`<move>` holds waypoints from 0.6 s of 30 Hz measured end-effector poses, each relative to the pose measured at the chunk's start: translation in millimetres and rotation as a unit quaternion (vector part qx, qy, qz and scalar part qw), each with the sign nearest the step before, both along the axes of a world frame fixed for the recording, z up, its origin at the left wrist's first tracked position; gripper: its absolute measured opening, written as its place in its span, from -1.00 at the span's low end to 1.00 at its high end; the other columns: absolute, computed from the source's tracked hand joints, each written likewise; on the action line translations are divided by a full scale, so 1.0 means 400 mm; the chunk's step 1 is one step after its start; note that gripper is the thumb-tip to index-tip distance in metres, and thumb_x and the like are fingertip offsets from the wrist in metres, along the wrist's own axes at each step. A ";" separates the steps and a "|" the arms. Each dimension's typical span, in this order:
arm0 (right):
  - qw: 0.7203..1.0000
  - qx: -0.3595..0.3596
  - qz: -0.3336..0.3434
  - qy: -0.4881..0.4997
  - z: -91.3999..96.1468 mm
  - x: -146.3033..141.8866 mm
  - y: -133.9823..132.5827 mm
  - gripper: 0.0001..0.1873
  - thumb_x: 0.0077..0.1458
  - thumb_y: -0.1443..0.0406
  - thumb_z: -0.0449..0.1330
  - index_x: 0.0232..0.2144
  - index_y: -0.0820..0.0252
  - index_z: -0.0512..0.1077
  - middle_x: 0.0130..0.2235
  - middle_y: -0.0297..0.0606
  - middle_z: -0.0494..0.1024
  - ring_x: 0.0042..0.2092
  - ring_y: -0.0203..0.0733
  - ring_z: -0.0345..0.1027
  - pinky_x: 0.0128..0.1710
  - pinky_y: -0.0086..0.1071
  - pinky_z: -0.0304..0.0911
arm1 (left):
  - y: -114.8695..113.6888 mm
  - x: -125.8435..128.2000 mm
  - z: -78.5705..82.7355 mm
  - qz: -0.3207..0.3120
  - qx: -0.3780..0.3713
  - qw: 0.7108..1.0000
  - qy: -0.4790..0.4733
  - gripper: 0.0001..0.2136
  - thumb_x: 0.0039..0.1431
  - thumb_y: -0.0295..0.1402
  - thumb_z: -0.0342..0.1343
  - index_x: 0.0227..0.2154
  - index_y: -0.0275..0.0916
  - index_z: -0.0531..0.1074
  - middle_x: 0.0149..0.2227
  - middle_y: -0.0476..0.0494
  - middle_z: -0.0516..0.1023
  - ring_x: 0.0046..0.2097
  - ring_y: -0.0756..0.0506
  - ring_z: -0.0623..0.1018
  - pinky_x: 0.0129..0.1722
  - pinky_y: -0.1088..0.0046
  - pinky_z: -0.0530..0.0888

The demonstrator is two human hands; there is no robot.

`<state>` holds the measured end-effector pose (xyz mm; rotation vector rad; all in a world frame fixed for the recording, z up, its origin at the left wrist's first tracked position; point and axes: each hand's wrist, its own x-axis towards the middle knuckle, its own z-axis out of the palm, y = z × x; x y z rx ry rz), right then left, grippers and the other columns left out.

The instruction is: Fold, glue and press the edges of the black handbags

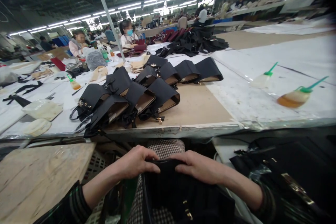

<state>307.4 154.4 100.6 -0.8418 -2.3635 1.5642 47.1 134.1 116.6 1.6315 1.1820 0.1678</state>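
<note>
- Black bag [193, 194] on the lap, over checked cloth [166, 147], with gold fitting [187, 210] showing on the body.
- Pinched at the rim by left hand [138, 162], thumb and fingers nearly closed on the edge.
- Held likewise just beside by right hand [196, 166], fingers over the rim, thumb on the near side, gap narrow.
- Judged mid-handling, with both hands on the rim; cannot tell what is finished or left on this piece.
- Beyond, on table [181, 132]: other black bags [136, 92] in loose rows, some open ends showing tan insides. Probably same batch; cannot tell whether done or waiting.
- At right, below table level: more dark pieces [278, 168] with gold hardware, too dim to count.
- Farther off: squeeze bottle [292, 99], part-filled with amber liquid.
</note>
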 end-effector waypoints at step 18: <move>0.997 0.078 0.005 -0.007 -0.027 -0.096 0.024 -0.77 0.19 0.33 0.20 -0.53 0.21 0.39 -0.54 -0.49 0.24 -0.45 -0.35 0.14 -0.41 -0.48 -0.01 | -0.009 -0.002 -0.005 -0.019 0.099 0.994 0.042 -0.86 0.11 -0.28 0.21 -0.35 -0.22 0.61 -0.52 0.10 0.39 -0.42 0.04 0.35 -0.41 0.59 0.24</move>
